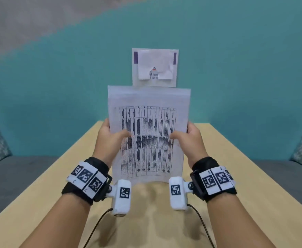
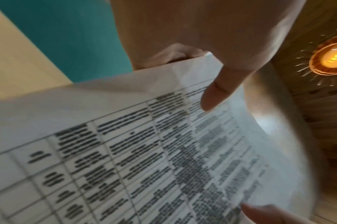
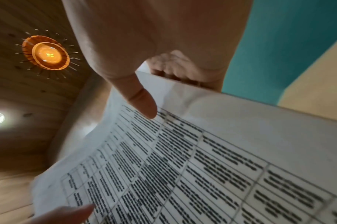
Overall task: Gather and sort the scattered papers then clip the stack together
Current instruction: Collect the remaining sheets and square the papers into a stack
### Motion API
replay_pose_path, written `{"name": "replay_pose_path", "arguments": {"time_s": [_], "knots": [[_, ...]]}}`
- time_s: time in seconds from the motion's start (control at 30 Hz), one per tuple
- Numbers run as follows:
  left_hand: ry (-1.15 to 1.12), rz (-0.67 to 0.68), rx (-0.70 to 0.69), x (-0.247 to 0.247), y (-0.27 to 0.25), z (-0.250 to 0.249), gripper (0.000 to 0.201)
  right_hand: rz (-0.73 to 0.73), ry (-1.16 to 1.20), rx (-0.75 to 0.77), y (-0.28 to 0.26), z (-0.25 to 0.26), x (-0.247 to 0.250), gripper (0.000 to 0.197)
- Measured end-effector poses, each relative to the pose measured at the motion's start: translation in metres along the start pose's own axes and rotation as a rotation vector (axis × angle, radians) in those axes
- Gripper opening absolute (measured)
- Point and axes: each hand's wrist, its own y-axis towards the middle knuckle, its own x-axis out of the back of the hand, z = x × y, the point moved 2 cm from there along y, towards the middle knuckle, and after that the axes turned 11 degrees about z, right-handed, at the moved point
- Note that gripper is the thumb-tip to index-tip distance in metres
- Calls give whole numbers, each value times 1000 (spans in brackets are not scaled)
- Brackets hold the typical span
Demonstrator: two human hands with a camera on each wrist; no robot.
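Paper stack [image 1: 149, 126] stands upright at the centre of the head view, its lower edge at or just above the wooden counter [image 1: 236, 167], while you clamp it from both sides. Your left hand [image 1: 109, 138] grips the long edge at 9 o'clock, thumb across the printed table and fingers curled behind; your right hand [image 1: 191, 138] mirrors it at 3 o'clock. Held this way, the sheets look set to be tapped square on the counter, so gathering appears largely done and clipping not yet begun. No clip shows in any view.

At 12 o'clock above the stack, a smaller white sheet [image 1: 155, 67] with dark side bars appears against the teal wall [image 1: 245, 68]; whether it is fixed there or belongs to the papers cannot be told.

Only the head view shows the counter, the marker-covered wristbands [image 1: 86, 178] and the grey seats [image 1: 12, 176] at either side. The wrist views give what it cannot: the left thumb [image 2: 215, 97] pressed flat on the top page, the right thumb [image 3: 142, 103] doing the same, fingers folded behind the paper's edge, and overhead an orange ceiling lamp [image 3: 46, 53] on wooden boards. Both wrist pictures are blurred, and the print is unreadable.
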Motion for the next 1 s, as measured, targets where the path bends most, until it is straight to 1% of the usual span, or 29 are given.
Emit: {"name": "replay_pose_path", "arguments": {"time_s": [0.1,0.2,0.33,0.4,0.47,0.6,0.67,0.73,0.83,0.87,0.93,1.0], "knots": [[-31,18,36,2,1,4,41,13,62,-36,0,-4,-3,37],[-30,30,27,2,4,-1,35,18,44,4,1,5,-3,32],[-33,37,14,6,7,-5,32,9,46,25,1,14,3,35],[-37,25,25,9,7,-2,30,-15,72,16,0,10,7,39],[-42,19,31,11,6,3,27,-23,96,7,-1,6,8,39],[-30,26,20,7,4,4,29,0,131,-15,-1,0,7,38],[-15,32,-6,2,2,0,31,-9,108,6,0,1,5,36],[-1,37,-51,-3,2,-6,30,-47,77,63,1,7,1,34],[-14,34,-72,-7,3,-12,23,-107,54,122,3,13,-2,33],[-19,28,-59,-7,4,-12,23,-117,54,113,3,13,-2,33],[-34,34,15,-3,6,-5,28,-113,69,46,3,7,0,34],[-66,90,107,1,4,6,39,-65,92,-48,2,-4,3,39]]}}
